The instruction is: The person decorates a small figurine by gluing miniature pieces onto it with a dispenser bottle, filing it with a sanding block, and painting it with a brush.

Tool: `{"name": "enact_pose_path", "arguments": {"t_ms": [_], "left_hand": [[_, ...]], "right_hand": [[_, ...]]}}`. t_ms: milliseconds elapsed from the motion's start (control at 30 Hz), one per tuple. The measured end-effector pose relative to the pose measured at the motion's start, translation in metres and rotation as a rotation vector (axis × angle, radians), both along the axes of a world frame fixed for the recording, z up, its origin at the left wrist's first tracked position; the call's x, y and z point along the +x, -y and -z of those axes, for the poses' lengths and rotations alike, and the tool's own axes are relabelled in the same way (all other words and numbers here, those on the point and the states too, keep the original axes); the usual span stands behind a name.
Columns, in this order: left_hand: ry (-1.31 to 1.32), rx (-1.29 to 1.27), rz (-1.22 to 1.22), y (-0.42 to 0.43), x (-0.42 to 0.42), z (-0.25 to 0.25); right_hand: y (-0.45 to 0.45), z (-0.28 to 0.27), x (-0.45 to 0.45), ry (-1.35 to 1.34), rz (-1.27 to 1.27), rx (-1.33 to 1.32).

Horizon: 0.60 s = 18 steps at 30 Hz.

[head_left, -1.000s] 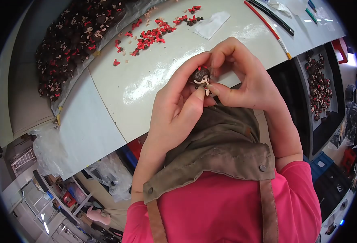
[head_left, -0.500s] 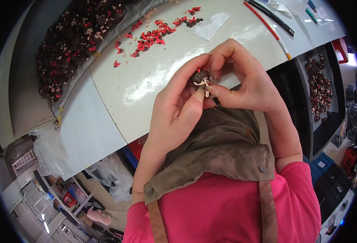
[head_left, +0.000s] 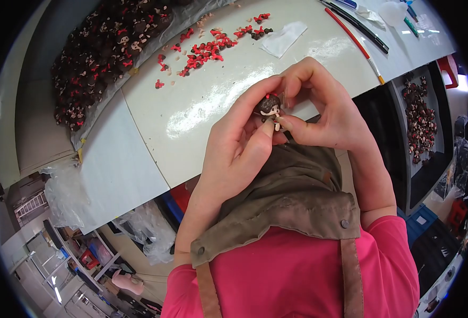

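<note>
A small doll figurine [head_left: 269,108] with dark brown hair and a red bit on top is held between my two hands, above the table's near edge. My left hand [head_left: 244,135] wraps it from the left, with the thumb against its lower body. From the right, the thumb of my right hand [head_left: 326,114] presses at the figurine's lower body, while its index finger arches over near the head. The fingers partly hide the body.
Small red and brown parts [head_left: 207,52] lie scattered on the white table [head_left: 149,122]. A large heap of figurines [head_left: 106,58] sits at the upper left. A white tissue [head_left: 284,40], a red brush [head_left: 353,40] and pens lie beyond. At right stands a tray [head_left: 446,116] with more pieces.
Both hands, with the figurine between them, appear slightly lower and farther right in view; the table has shifted similarly. The grip looks nearly the same.
</note>
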<state>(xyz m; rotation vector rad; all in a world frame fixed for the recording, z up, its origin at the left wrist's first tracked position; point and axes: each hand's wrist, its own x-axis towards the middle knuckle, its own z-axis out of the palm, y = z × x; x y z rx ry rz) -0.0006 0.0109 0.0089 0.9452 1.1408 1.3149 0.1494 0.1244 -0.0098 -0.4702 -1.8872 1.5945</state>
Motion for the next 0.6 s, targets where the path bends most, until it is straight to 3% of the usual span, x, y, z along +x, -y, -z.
{"name": "enact_pose_path", "arguments": {"t_ms": [600], "left_hand": [[-0.030, 0.009, -0.019, -0.0002, 0.0003, 0.0016]], "right_hand": [[0.0004, -0.0001, -0.0007, 0.000, -0.003, 0.002]]}}
